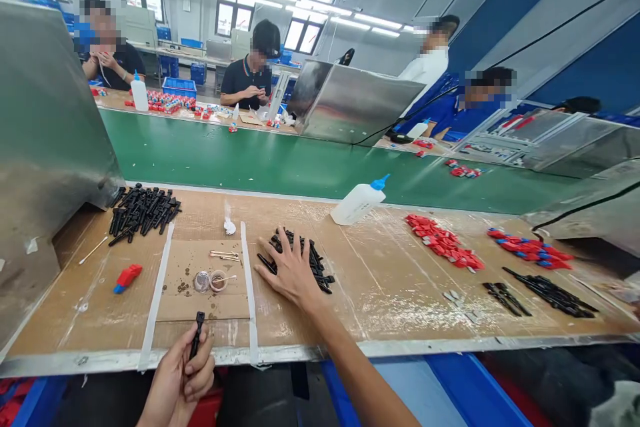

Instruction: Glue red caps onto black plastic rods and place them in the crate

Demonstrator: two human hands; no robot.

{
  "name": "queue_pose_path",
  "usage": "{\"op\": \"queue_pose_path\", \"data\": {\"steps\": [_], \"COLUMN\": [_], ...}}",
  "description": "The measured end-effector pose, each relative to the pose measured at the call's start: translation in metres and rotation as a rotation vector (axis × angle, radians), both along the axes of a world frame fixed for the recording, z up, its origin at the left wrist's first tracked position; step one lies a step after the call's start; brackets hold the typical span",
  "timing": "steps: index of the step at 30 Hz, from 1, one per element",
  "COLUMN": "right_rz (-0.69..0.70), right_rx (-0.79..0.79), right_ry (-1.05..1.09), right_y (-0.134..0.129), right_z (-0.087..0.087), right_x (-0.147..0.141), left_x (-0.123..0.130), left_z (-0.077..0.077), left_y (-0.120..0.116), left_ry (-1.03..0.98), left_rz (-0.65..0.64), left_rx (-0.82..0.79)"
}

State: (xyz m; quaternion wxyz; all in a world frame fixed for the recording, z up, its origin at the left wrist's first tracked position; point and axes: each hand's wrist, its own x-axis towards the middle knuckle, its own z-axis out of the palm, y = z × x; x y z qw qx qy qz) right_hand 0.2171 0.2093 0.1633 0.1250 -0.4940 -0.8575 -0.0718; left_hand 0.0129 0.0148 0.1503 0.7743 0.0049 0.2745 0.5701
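Note:
My left hand (187, 367) is closed around a small black plastic part (199, 330), its square head pointing up, just past the table's front edge. To the right, my right hand (291, 268) lies palm down with fingers spread over a pile of similar black parts (320, 267); what its palm covers is hidden. Between the hands is a cardboard sheet (175, 307) spotted with brown drops. On it sit two small round dishes, one (201, 281) beside another (219, 280) with a cotton swab across it. Several more swabs (225, 255) lie above them.
A larger heap of black parts (145, 210) lies back left, near a red and blue piece (127, 278). A white bottle with a blue tip (357, 203) stands behind my right hand. Red pieces (443, 240) lie farther right. Across the green surface (240, 157), other people sit working.

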Motion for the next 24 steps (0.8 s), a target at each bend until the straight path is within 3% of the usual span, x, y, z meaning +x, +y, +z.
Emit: {"op": "queue_pose_path", "data": {"steps": [4, 7, 12, 15, 18, 20, 24], "right_rz": [0.052, 0.077, 0.066, 0.049, 0.201, 0.406, 0.564], "right_rx": [-0.018, 0.000, 0.069, 0.172, 0.243, 0.085, -0.288], "right_ry": [-0.033, -0.024, 0.072, 0.206, 0.448, 0.504, 0.360], "right_y": [0.029, 0.035, 0.021, -0.001, -0.043, -0.075, -0.106], "right_z": [-0.001, -0.006, -0.013, 0.002, 0.036, 0.060, 0.082], "right_x": [0.009, 0.020, 0.047, 0.039, -0.007, -0.055, -0.162], "left_x": [-0.001, -0.002, -0.010, -0.017, -0.023, -0.029, -0.044], "left_z": [-0.006, -0.005, -0.002, -0.001, 0.002, 0.005, 0.013], "left_y": [-0.006, -0.009, -0.016, -0.022, -0.029, -0.035, -0.050], "left_ry": [-0.024, -0.045, -0.046, -0.049, -0.047, -0.032, 0.025], "left_rz": [0.002, 0.017, 0.051, 0.059, 0.093, 0.138, 0.243], "left_rx": [0.046, 0.062, 0.078, 0.091, 0.090, 0.076, 0.048]}}
